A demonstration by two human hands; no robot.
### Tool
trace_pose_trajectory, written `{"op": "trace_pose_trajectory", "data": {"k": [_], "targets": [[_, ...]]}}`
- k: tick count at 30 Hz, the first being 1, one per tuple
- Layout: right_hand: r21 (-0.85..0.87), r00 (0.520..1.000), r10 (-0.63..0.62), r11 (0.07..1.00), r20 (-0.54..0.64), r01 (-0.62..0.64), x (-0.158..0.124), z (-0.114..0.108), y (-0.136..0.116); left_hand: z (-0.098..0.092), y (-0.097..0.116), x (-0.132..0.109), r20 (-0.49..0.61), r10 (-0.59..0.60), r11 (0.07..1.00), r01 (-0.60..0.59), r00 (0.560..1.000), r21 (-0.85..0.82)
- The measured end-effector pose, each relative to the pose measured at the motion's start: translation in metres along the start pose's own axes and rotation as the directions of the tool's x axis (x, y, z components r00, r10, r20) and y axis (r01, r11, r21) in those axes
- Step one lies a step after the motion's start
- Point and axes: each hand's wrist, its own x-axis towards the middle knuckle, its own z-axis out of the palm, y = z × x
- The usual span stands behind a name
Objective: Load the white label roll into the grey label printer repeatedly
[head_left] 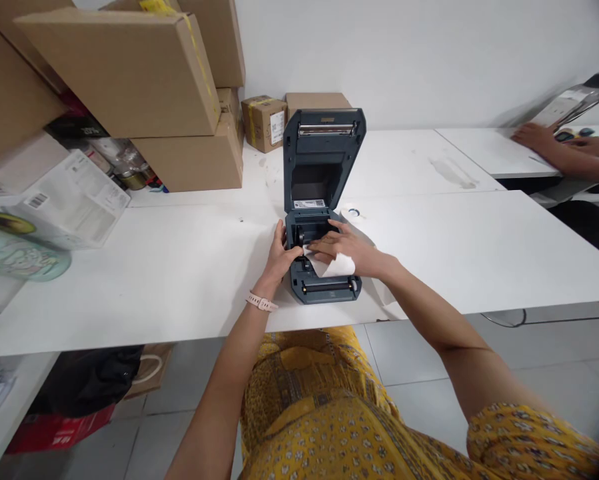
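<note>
A dark grey label printer (pixel 324 160) stands on the white table with its lid raised, showing a roller inside the lid and another along the front edge. My left hand (pixel 280 257) grips the left wall of its base, thumb over the inner side and fingers outside. Inside the open base, my right hand (pixel 342 247) presses down, fingers closed on a white tissue (pixel 335 267) whose loose end hangs toward the front. The fingertips partly hide the printer's interior. Behind my right hand, a white label roll (pixel 353 213) lies against the printer's right side, partly covered.
Cardboard boxes (pixel 186 157) are stacked at the back left, with a small taped box (pixel 265 123) beside them. A white carton (pixel 76 200) and a green bottle (pixel 24 250) occupy the left end. Another person's hands (pixel 536 137) rest on the adjoining table at right.
</note>
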Motion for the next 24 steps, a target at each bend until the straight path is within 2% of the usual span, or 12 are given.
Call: {"op": "trace_pose_trajectory", "data": {"k": [6, 10, 17, 24], "targets": [[0.009, 0.977, 0.157, 0.988, -0.145, -0.157, -0.038, 0.016, -0.055, 0.002, 0.002, -0.003, 0.001, -0.002, 1.000, 0.002, 1.000, -0.009], [0.017, 0.958, 0.207, 0.978, -0.196, -0.208, -0.051, 0.026, -0.076, 0.002, 0.003, -0.005, -0.009, 0.011, 1.000, -0.011, 1.000, 0.001], [0.024, 0.954, 0.242, 0.970, -0.178, -0.242, -0.055, 0.034, -0.089, 0.001, 0.002, -0.005, -0.010, 0.017, 1.000, -0.016, 1.000, 0.017], [0.017, 0.944, 0.265, 0.963, -0.198, -0.267, -0.060, 0.041, -0.089, 0.002, 0.003, -0.003, 0.003, 0.013, 0.999, -0.014, 1.000, 0.030]]}}
